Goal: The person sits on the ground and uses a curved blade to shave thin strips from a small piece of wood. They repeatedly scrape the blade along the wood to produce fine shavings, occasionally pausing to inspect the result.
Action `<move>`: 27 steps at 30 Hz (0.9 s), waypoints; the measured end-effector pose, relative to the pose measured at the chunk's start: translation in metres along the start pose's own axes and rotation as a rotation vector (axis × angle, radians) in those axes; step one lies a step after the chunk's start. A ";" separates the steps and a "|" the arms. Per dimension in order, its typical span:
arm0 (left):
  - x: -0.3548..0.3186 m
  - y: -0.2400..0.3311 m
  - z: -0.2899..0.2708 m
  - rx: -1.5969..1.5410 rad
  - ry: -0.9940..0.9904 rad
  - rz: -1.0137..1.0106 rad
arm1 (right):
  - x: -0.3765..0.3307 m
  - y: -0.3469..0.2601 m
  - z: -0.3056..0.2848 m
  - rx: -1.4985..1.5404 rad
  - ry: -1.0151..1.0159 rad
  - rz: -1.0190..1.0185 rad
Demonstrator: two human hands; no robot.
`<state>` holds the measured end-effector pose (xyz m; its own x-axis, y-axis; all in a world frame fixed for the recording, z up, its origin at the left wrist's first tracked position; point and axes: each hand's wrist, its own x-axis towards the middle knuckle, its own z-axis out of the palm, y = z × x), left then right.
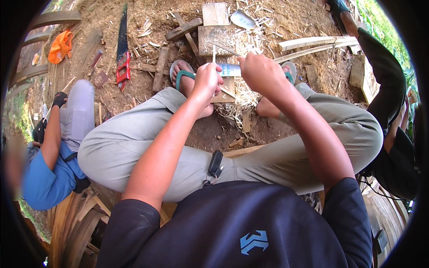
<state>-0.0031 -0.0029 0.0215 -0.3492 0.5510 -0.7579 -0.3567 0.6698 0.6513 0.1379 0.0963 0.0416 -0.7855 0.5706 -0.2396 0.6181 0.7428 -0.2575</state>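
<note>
My left hand [208, 81] is closed round a thin pale wooden stick [214, 54], which points up between my feet. Close on its right, my right hand [261, 72] grips a slim, dark, blade-like tool [226, 49]. The tool slants up and left, its tip close to the stick; whether they touch I cannot tell. My right fingers hide its handle. Beneath both hands lie a wooden block [219, 36] and a blue-and-white patterned piece [230, 70]. Pale wood shavings [246, 97] are heaped between my sandalled feet.
A red-handled handsaw [123, 67] and an orange bag [60, 46] lie on the ground to the left. Wood offcuts [161, 69] surround my feet, with long strips [313, 43] to the right. One person [53, 167] sits at left, another [389, 71] at right.
</note>
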 end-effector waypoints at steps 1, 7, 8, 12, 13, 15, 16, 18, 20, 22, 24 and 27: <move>-0.001 0.002 0.000 0.002 -0.002 0.022 | 0.003 0.004 0.001 0.012 0.017 -0.018; -0.003 0.013 0.003 -0.007 -0.016 0.165 | 0.028 0.016 -0.011 0.674 -0.107 0.305; -0.004 0.015 0.002 -0.019 -0.054 0.163 | 0.026 0.015 -0.010 0.763 -0.050 0.312; -0.005 0.015 0.004 -0.077 -0.105 0.189 | 0.023 0.003 -0.025 1.044 -0.136 0.488; -0.004 0.015 0.003 -0.084 -0.124 0.187 | 0.023 0.001 -0.027 1.067 -0.133 0.498; -0.002 0.013 0.003 -0.084 -0.148 0.182 | 0.023 0.000 -0.027 1.130 -0.094 0.518; -0.002 0.013 0.004 -0.077 -0.156 0.177 | 0.025 0.001 -0.023 1.169 -0.057 0.531; -0.003 0.014 0.005 -0.052 -0.172 0.177 | 0.027 0.005 -0.016 1.222 0.004 0.563; -0.003 0.014 0.003 -0.019 -0.187 0.187 | 0.029 0.009 -0.012 1.250 0.052 0.602; -0.004 0.014 0.004 -0.023 -0.217 0.191 | 0.031 0.013 -0.012 1.262 0.096 0.604; -0.004 0.015 0.004 -0.020 -0.249 0.185 | 0.031 0.015 -0.016 1.286 0.078 0.602; -0.006 0.018 0.006 -0.007 -0.293 0.149 | 0.033 0.021 -0.009 1.388 0.056 0.612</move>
<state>-0.0024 0.0088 0.0379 -0.1345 0.7629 -0.6324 -0.3265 0.5685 0.7551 0.1248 0.1335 0.0370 -0.3853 0.6954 -0.6066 0.3537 -0.4958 -0.7931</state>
